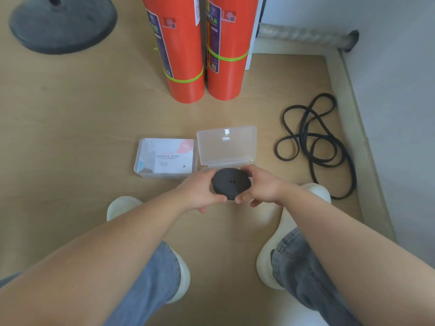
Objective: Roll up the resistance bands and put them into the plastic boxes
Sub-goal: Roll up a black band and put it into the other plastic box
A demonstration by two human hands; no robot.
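Both my left hand (202, 191) and right hand (261, 187) grip the roll (231, 182) flat, directly over the open box (226, 149).

Soft even daylight, faint shadows, glare on clear box lid (226, 143), wide-angle bending, blurry edges

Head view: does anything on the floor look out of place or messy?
Only the loose band, sprawled in tangled loops by the right wall, unrolled. The left hand and right hand hold the rolled band at the open box.
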